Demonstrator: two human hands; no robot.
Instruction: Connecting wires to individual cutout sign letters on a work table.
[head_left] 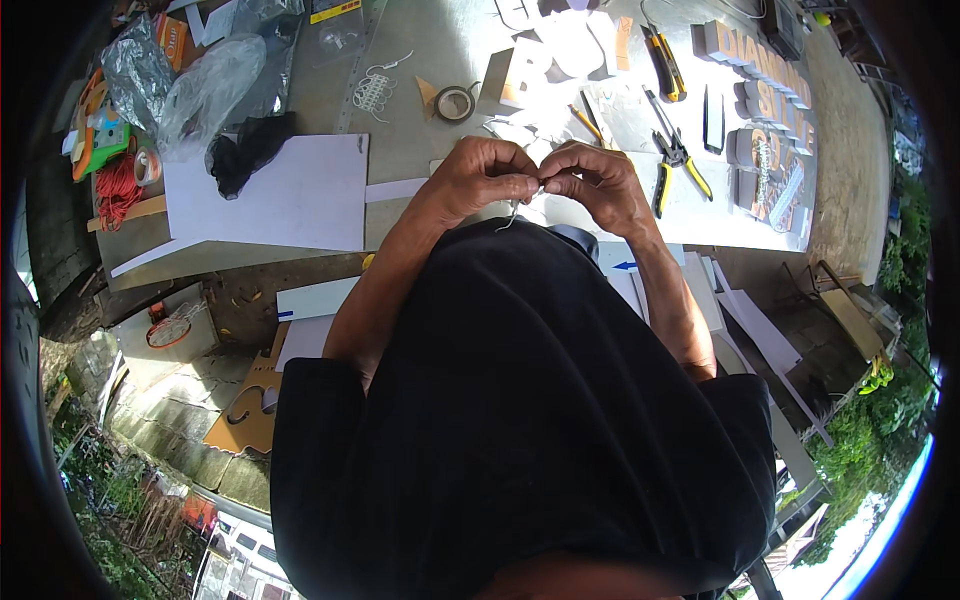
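My left hand [482, 178] and my right hand [600, 184] meet fingertip to fingertip close to my chest, over the near table edge. Each closes thumb and finger in a pinch on a thin pale wire [513, 212], whose loose end dangles below the left fingers. The exact point where they join is too small to make out. Just beyond my hands, in bright glare, lie more pale strands and a pencil [586, 127]. To the right of my right hand rest wire strippers [674, 155] with yellow-black handles, spread apart.
A yellow-black utility knife [665, 65], a dark phone-like slab [714, 118] and block letters [765, 75] occupy the right side. Leftward are a tape roll [454, 103], coiled white wire [374, 92], a white sheet [300, 195], plastic bags [215, 95] and red cord [120, 188].
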